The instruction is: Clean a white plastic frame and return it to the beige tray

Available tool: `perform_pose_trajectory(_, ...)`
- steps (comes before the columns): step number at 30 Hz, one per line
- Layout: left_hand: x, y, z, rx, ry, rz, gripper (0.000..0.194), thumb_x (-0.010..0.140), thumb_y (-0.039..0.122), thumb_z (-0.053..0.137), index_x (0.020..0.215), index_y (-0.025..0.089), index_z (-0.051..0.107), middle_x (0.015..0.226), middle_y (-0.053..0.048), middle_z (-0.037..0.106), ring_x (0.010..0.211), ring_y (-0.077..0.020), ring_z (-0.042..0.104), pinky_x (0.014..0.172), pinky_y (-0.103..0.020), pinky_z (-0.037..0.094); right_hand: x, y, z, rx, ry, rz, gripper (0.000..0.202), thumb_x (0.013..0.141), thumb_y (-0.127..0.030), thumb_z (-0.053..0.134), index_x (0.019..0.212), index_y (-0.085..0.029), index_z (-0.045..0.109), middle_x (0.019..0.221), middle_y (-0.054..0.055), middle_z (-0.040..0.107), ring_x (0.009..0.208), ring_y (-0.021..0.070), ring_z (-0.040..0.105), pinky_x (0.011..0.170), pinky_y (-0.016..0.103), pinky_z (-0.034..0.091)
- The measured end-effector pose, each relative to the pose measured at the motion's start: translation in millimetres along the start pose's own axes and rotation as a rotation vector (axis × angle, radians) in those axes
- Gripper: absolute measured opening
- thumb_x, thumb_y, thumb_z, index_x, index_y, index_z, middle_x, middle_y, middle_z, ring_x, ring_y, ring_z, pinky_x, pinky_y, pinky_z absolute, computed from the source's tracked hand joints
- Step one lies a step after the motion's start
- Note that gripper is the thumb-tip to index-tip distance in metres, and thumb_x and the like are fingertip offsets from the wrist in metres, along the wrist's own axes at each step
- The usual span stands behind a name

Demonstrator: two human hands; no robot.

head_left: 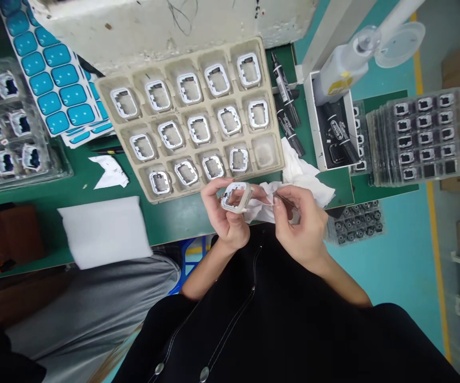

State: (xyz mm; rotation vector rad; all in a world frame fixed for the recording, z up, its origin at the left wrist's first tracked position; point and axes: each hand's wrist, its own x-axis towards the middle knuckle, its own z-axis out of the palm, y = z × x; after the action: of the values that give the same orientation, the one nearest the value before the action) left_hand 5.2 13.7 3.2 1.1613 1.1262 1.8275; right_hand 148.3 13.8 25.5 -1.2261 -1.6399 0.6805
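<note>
Between the thumb and fingers of my left hand (227,226) is a white square frame (237,197) with rounded corners, tilted and raised in front of my chest. My right hand (304,226) is closed round thin metal tweezers (288,201), partly hidden by the fingers. Their tip and the frame are a short way apart. Behind both hands lies a crumpled white cloth (312,181); whether the right fingers touch it I cannot tell. Just beyond is a beige tray (210,137) with similar white frames in its compartments. The compartment at its right front corner holds no frame.
Black markers (284,88) lie right of the tray, beside a white box (313,127) with a bottle (339,69) and more markers. Clear trays (425,133) are stacked far right. A white foam sheet (104,231), blue sticker sheets (64,74) and a person's grey clothing (106,303) are left.
</note>
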Motion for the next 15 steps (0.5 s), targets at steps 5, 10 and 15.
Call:
perform_pose_trajectory(5,0.0,0.0,1.6,-0.003,-0.009,0.003,0.047,0.117,0.074,0.058,0.134,0.030,0.051,0.088,0.000,0.084,0.065,-0.0193,0.080,0.066,-0.030,0.064,3.8,-4.2,-5.2,0.156,-0.046,0.082,0.012,0.116,-0.018,0.065,0.120,-0.025,0.074,0.110,0.006,0.079,0.101,0.0210,0.078,0.080,0.035,0.068)
perform_pose_trajectory(10,-2.7,-3.3,3.0,0.099,0.098,-0.016,0.063,0.108,0.088,0.061,0.128,0.030,0.049,0.084,0.004,0.078,0.059,-0.0195,0.077,0.066,-0.035,0.066,-3.7,-1.4,-2.0,0.210,-0.038,0.158,0.031,0.117,-0.023,0.068,0.146,-0.029,0.075,0.113,0.005,0.078,0.095,0.0209,0.081,0.080,0.038,0.074)
perform_pose_trajectory(15,-0.1,-4.1,7.6,0.145,0.111,0.068,0.057,0.110,0.084,0.059,0.127,0.030,0.049,0.083,0.003,0.077,0.065,-0.0212,0.079,0.065,-0.033,0.062,-3.5,0.3,-3.2,0.137,-0.032,0.027,0.045,0.116,-0.017,0.065,0.158,-0.031,0.075,0.119,0.007,0.079,0.094,0.0216,0.082,0.082,0.041,0.078)
